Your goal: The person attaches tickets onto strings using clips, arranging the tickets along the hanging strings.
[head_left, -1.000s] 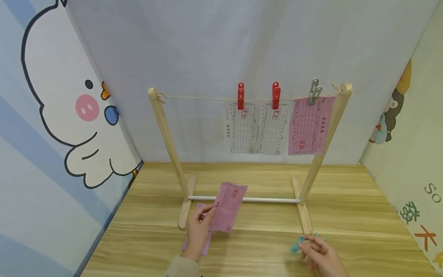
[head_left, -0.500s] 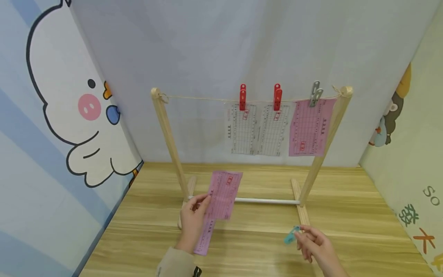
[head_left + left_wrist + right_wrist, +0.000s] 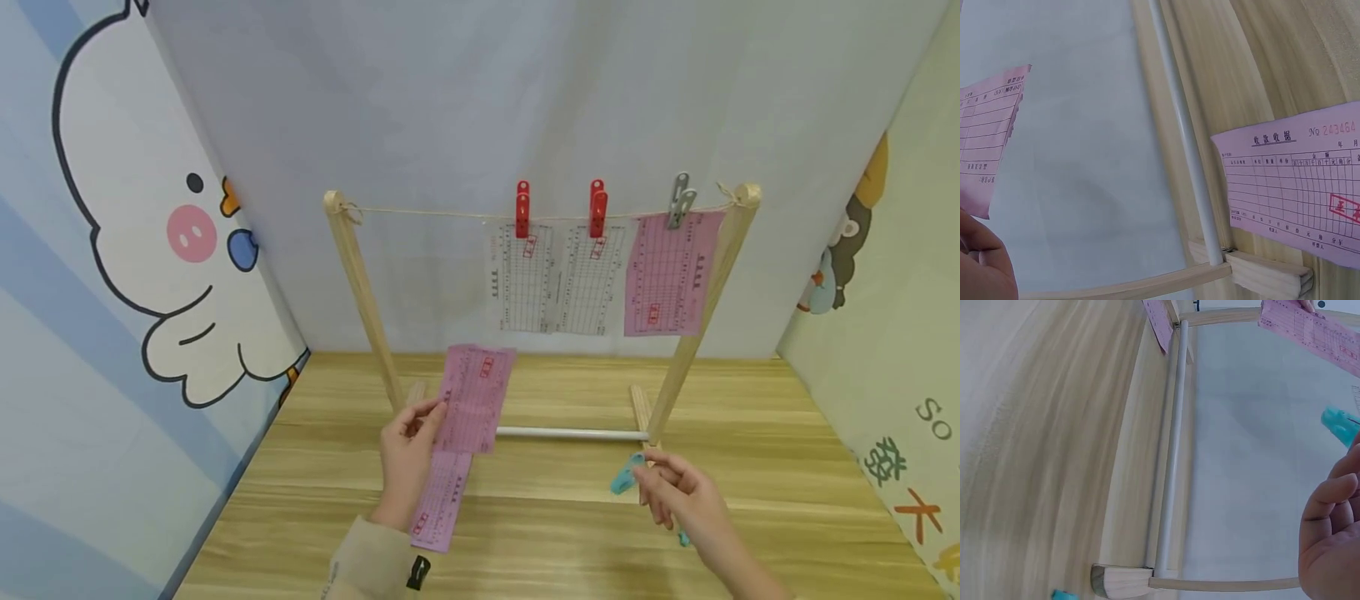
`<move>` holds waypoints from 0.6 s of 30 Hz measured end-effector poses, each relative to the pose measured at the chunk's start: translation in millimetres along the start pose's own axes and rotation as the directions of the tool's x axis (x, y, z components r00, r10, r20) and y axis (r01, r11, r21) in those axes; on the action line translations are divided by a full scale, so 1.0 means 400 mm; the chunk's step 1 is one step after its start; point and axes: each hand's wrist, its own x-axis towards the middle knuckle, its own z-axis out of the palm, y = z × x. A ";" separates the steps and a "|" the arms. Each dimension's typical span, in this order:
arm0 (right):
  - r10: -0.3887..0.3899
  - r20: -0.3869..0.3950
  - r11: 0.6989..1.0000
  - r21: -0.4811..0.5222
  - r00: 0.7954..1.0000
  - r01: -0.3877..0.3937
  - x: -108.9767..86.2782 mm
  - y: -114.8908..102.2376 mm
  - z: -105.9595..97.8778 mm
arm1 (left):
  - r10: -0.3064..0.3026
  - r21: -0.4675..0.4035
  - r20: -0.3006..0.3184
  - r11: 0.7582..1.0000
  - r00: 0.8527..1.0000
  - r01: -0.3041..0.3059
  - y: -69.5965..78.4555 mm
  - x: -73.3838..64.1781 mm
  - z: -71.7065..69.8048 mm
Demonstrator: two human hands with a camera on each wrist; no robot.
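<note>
My left hand (image 3: 408,454) pinches the left edge of a pink receipt slip (image 3: 474,400), lifted above the table near the rack's left post. Below it a second pink receipt slip (image 3: 441,504) lies on the table; its printed lines and red stamp show in the left wrist view. Between thumb and fingers my right hand (image 3: 678,492) holds a teal clip (image 3: 627,475), raised in front of the rack's right foot. In the right wrist view that teal clip (image 3: 1341,425) sticks out past the fingertips.
On the string of a wooden rack (image 3: 360,292) hang two white slips (image 3: 527,283) under red clips (image 3: 597,208) and a pink slip (image 3: 667,275) under a grey clip (image 3: 681,204). A white rod (image 3: 570,433) joins the feet. Another teal clip (image 3: 1064,595) lies on the table.
The left hand has raised its pink slip up and slightly left, uncovering more of the slip on the table. The right hand has lifted the teal clip upward.
</note>
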 end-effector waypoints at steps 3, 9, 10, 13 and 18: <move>-0.025 0.013 1.000 -0.005 1.000 0.025 0.010 -0.019 -0.002 | 0.017 0.004 -0.012 1.000 1.000 -0.017 0.013 0.008 -0.002; -0.130 0.063 0.991 -0.010 0.990 0.130 0.035 -0.062 -0.007 | 0.054 0.005 -0.024 0.999 0.998 -0.054 0.040 0.024 -0.004; -0.150 0.075 0.989 -0.008 0.986 0.151 0.039 -0.071 -0.007 | 0.053 0.005 -0.024 0.999 0.998 -0.053 0.044 0.027 -0.005; -0.204 0.106 0.979 -0.005 0.973 0.206 0.051 -0.095 -0.009 | 0.050 -0.005 -0.021 0.999 0.999 -0.050 0.059 0.033 -0.006; -0.263 0.101 0.964 -0.010 0.959 0.266 0.075 -0.133 -0.010 | 0.037 -0.041 -0.017 0.998 0.999 -0.038 0.079 0.052 -0.003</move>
